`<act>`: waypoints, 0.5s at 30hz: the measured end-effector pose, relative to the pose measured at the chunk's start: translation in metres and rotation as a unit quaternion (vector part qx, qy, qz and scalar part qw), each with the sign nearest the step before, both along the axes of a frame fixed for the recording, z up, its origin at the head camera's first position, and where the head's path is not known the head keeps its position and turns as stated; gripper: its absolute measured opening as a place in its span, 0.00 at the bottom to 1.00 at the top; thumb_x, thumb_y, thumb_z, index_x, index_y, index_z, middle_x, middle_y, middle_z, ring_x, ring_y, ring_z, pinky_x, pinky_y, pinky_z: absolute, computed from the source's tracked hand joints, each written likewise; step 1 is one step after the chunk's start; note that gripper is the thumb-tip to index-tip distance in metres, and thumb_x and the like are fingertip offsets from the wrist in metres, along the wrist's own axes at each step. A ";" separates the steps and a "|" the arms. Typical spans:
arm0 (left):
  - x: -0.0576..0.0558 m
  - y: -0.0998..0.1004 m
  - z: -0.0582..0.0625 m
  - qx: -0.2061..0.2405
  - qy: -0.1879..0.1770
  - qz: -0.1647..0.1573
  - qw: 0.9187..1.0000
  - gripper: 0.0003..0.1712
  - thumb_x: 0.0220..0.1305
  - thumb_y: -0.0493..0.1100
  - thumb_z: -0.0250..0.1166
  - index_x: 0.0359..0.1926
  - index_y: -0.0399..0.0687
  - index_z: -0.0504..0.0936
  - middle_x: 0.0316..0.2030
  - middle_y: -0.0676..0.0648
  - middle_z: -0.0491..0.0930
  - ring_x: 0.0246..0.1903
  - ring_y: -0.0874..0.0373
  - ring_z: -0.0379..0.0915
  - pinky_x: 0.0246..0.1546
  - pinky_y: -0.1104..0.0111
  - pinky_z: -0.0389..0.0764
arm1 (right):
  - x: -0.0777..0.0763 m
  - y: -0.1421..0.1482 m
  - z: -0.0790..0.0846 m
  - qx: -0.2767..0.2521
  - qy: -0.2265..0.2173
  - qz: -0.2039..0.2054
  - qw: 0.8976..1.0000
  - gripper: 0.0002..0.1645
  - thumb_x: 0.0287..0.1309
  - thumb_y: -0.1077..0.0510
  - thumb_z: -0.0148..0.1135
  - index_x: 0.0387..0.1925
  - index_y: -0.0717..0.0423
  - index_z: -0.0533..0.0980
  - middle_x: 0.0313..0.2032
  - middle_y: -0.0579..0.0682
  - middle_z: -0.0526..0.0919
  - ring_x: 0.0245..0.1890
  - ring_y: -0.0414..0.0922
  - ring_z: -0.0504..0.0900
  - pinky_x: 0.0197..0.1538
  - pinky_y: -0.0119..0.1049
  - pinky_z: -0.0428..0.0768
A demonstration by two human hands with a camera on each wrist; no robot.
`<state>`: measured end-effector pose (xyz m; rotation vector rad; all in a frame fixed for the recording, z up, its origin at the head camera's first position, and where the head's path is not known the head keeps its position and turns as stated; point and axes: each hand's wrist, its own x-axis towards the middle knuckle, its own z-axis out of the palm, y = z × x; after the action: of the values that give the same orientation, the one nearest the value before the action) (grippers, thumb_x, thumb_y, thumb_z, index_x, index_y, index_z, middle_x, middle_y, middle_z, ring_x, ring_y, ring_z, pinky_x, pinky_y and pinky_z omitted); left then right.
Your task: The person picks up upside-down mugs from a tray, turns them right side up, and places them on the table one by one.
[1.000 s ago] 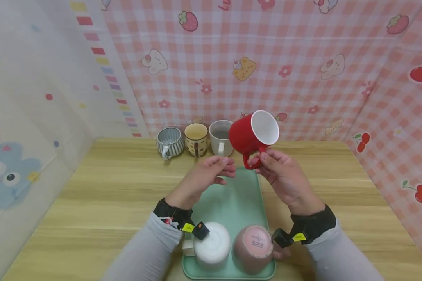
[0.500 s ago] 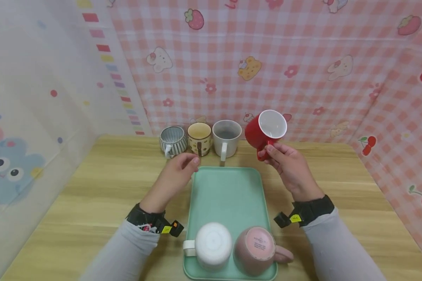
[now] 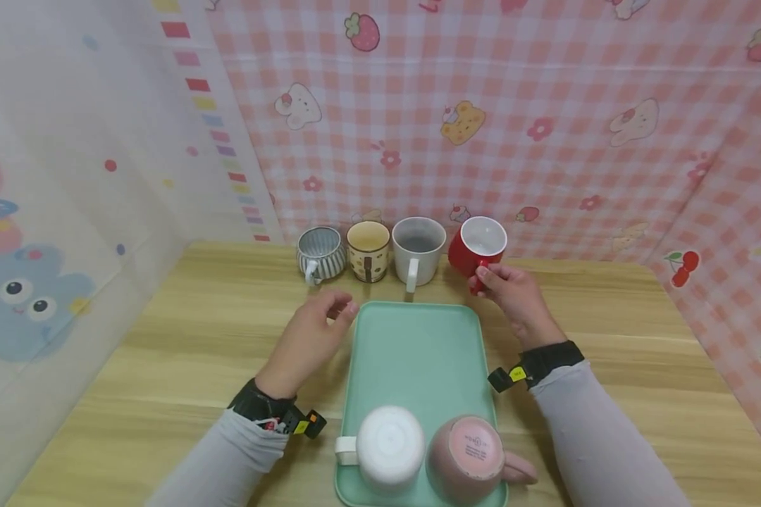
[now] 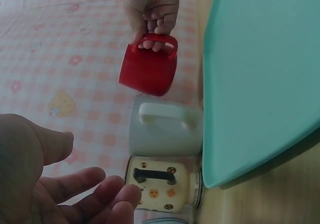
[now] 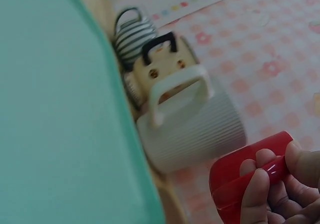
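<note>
My right hand (image 3: 516, 299) grips the handle of a red mug (image 3: 461, 257) with a white inside, at the right end of a row of cups along the back wall. The mug tilts slightly, and its base sits higher than the neighbouring cup's in the left wrist view. Beside it stands a ribbed pale grey mug (image 5: 197, 129), then a cream mug (image 4: 160, 189) with brown spots and a dark handle. A striped round cup (image 3: 328, 257) ends the row. My left hand (image 3: 304, 341), loosely curled and holding nothing, hovers left of the green tray (image 3: 418, 359).
On the tray's near end, a white mug (image 3: 390, 447) and a pink mug (image 3: 447, 458) rest upside down, the pink one's handle jutting past the right rim. Checked pink cloth (image 3: 514, 91) covers the back wall behind the wooden table (image 3: 184, 338).
The red mug has come down and back in my right hand, from above the tray to right of the grey mug, and tilts less. My left hand has drawn away to the left.
</note>
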<state>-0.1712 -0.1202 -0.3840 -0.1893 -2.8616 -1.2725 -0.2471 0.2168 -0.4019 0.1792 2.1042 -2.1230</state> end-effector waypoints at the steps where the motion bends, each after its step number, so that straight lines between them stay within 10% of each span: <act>1: 0.000 0.001 -0.001 -0.005 0.000 -0.001 1.000 0.24 0.78 0.55 0.57 0.63 0.44 0.79 0.56 0.42 0.83 0.58 0.46 0.79 0.62 0.48 0.78 | -0.001 0.000 -0.003 0.013 -0.004 0.002 1.000 0.26 0.72 0.50 0.64 0.59 0.66 0.77 0.32 0.38 0.89 0.39 0.36 0.86 0.52 0.27 0.84; 15: 0.000 0.004 -0.008 -0.005 -0.026 0.006 1.000 0.26 0.78 0.55 0.58 0.64 0.43 0.79 0.56 0.43 0.83 0.58 0.46 0.79 0.61 0.49 0.80 | -0.016 -0.004 -0.029 0.068 -0.032 0.020 0.997 0.27 0.74 0.48 0.61 0.62 0.63 0.77 0.34 0.39 0.87 0.42 0.38 0.84 0.49 0.26 0.82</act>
<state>-0.1711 -0.1160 -0.3925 -0.1409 -2.9073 -1.2801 -0.2627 0.2128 -0.4306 0.2164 2.1966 -1.9264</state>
